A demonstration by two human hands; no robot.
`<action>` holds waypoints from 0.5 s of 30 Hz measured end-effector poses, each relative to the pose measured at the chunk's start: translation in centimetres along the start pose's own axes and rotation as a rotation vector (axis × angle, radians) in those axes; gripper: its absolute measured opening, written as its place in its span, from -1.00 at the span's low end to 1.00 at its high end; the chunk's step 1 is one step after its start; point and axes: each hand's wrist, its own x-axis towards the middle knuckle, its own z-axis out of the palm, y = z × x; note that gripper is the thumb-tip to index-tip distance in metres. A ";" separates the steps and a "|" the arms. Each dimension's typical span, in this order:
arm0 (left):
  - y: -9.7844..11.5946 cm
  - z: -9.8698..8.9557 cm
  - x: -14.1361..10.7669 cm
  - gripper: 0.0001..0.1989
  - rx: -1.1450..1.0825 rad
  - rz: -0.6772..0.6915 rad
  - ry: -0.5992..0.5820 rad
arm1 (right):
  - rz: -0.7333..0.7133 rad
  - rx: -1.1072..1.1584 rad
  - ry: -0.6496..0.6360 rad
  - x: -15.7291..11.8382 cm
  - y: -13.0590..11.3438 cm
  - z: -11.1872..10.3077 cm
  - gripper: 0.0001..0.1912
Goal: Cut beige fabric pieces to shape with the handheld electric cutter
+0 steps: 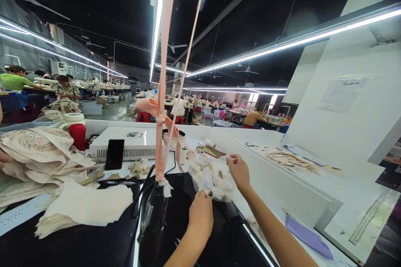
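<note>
A clear plastic bag [224, 187] with cream fabric pieces and a printed white paper in it lies at the back of the black work surface [169, 233]. My left hand [201, 212] is closed at the bag's near edge, its fingertips curled against the plastic. My right hand [239, 171] pinches the bag's upper right side. Just left of the bag, peach fabric strips [160, 146] hang from above, knotted together over a dark machine part. Exactly what lies between the left fingertips is hidden.
Cream fabric pieces [90, 204] are stacked on the left, before a larger fabric heap [34, 158]. A phone [115, 154] leans on a white metal box [134, 137]. Purple cloth [308, 238] lies at right, beyond a white partition [291, 187]. Other people sit at distant tables.
</note>
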 end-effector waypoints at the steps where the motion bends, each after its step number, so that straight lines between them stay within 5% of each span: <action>1: 0.0 0.0 0.0 -0.54 -0.004 -0.003 -0.001 | 0.005 0.053 -0.010 0.3 -0.8 0.8 -0.69; 9: 0.1 0.1 -0.6 -0.57 -0.026 -0.023 -0.029 | -0.002 0.193 -0.166 0.1 -4.3 8.8 -0.60; 15: 0.1 0.4 -1.4 -0.57 -0.049 -0.034 -0.042 | 0.074 0.238 -0.195 -0.5 -4.7 11.5 -0.59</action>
